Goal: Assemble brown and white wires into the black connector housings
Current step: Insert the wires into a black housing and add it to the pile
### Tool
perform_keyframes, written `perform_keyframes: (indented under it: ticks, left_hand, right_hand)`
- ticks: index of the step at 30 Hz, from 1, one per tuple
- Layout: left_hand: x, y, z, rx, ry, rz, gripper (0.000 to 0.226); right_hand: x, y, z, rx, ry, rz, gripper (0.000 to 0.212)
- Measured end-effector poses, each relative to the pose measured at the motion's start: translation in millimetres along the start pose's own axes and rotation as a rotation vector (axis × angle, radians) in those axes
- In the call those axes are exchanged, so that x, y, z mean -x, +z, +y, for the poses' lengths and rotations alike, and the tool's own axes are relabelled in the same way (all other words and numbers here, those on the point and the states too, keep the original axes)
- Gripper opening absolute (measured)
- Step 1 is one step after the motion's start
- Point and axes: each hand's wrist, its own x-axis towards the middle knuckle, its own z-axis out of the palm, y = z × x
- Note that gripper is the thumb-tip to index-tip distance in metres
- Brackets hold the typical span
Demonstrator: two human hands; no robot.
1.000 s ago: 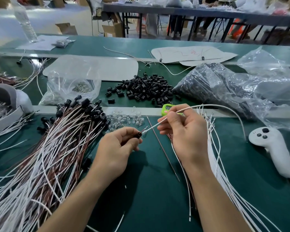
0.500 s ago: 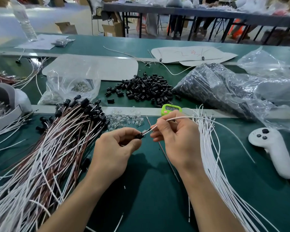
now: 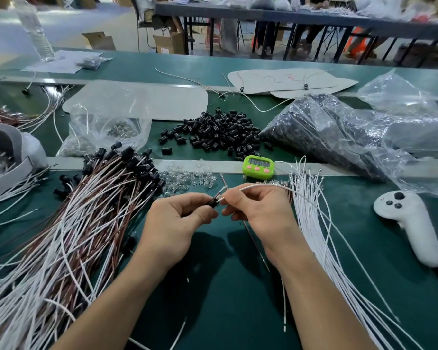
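1. One view only: head-worn, wide-angle, faces forward and down over the green bench (image 3: 238, 311).
2. Very near: left hand (image 3: 177, 218) and right hand (image 3: 261, 213) mid-frame, forearms cut by the bottom edge.
3. Far table (image 3: 288, 16) along top.

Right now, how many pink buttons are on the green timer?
3, in a row below the display of the green timer: the left button, the middle button, the right button. None seems hidden.
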Motion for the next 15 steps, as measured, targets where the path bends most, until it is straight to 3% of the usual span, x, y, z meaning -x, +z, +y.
perform_keyframes:
  ticks: [8,10,15]
  left_hand:
    - [0.1,1.0,1.6,0.264,-0.179,0.101,0.012]
    - [-1.7,0.0,3.4,0.367,-0.221,0.133,0.012]
    - [-2.7,-2.7,8.0,0.505,-0.219,0.088,0.013]
  right_hand:
    - [4.9,10.0,8.0,0.173,-0.024,-0.012,0.015]
    - [8.0,15.9,8.5,0.248,-0.040,-0.014,0.005]
    - [17.6,32.6,8.2,0.401,-0.097,-0.018,0.019]
